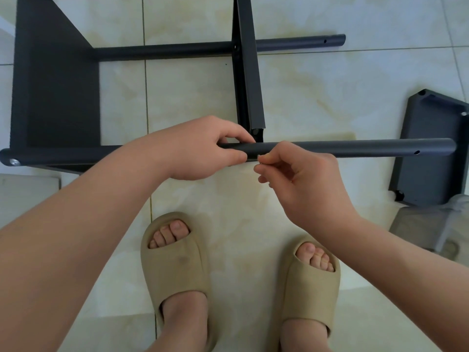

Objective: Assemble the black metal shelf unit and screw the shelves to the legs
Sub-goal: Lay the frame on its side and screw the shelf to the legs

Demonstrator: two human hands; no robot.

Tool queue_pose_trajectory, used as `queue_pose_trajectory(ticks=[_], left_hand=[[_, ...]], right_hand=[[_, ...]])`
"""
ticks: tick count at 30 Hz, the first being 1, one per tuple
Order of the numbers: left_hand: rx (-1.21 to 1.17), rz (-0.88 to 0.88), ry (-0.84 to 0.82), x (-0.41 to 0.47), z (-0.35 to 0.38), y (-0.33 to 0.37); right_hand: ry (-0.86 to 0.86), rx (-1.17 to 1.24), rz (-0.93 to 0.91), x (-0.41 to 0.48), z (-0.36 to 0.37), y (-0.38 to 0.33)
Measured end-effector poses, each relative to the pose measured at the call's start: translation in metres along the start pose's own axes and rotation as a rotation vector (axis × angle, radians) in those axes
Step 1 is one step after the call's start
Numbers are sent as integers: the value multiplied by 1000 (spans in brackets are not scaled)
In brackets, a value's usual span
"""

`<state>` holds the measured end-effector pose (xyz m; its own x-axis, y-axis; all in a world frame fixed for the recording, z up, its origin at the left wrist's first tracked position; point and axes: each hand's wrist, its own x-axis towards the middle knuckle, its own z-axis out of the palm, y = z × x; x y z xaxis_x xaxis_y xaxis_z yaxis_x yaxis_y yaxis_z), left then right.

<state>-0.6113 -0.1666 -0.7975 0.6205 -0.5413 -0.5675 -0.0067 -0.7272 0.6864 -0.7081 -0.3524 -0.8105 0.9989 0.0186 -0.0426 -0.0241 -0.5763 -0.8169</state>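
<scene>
— Well left of the grip?
— A flat shelf [50,97] standing on edge, fixed to the far-left end of the near leg [355,148] by a silver screw [14,162].

— And at the grip itself?
— Left hand [203,151] wrapped round the near leg, fingers curled over the top, thumb pressed on the near side. Clamped firmly on the tube.

— Just beyond the grip?
— A middle shelf [250,72], seen edge-on, corner meeting the leg right beside the fingers. Farther beyond, crossing a far leg [165,49].

— Right of the grip?
— Just beside it, almost touching: right hand [304,179], thumb and forefinger pinched together on a small part [259,156] held against the leg's near side. Too small to name.

— Farther right?
— The leg's free end, with one open hole, passing over a loose shelf [431,153] lying on the tiled floor [317,85]. Nearer than that, a clear plastic bag [431,224].

— Nearer than the grip?
— Two tan slippers [175,270], toes pointing toward the leg.
</scene>
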Motion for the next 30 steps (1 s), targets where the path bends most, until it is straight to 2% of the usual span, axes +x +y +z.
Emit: queue_pose_trajectory(ticks=[5,10,20,30], left_hand=[[-4,11,-8,-1,1,1],[3,16,-27,-1,0,2],[0,-13,-73,5,-5,7],[-40,-2,-74,6,-1,9]], right_hand=[[-12,184,238,0,1,-5],[-11,316,358,4,1,-11],[-42,204,313,4,0,-9],[-9,485,418,3,3,-5]])
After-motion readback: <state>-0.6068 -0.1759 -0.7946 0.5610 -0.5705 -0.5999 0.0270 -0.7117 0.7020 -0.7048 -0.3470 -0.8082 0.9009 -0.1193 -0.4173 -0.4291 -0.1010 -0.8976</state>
